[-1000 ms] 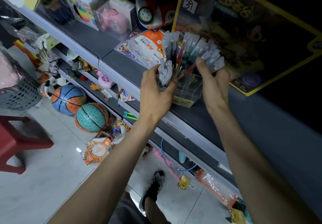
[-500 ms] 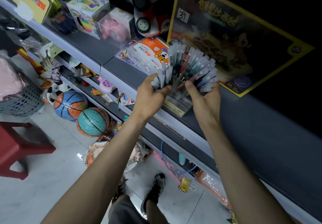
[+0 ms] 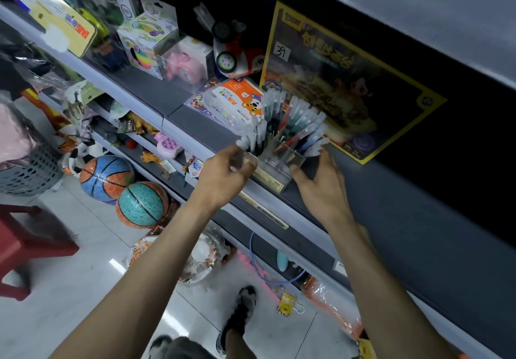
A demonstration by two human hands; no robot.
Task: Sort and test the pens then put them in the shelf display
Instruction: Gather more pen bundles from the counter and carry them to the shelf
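Observation:
A clear plastic pen holder (image 3: 275, 163) stands near the front edge of the grey shelf (image 3: 391, 219). Many pens (image 3: 290, 118) with frosted caps fan out of its compartments; red, green, blue and black barrels show. My left hand (image 3: 223, 174) is curled around the holder's front left corner. My right hand (image 3: 321, 183) clasps the holder's right side, thumb in front and fingers behind. No pen is held in either hand.
Behind the holder lean a yellow-bordered game box (image 3: 349, 85) and an orange-white pack (image 3: 237, 99). Boxed toys (image 3: 181, 63) fill the shelf to the left. Two basketballs (image 3: 142, 205) lie on the floor, beside a red stool (image 3: 25, 241) and a grey basket (image 3: 28, 169).
Both hands dropped from the pens' caps to the sides of the holder. The fanned pens stand on their own, and the view moved closer and tilted up.

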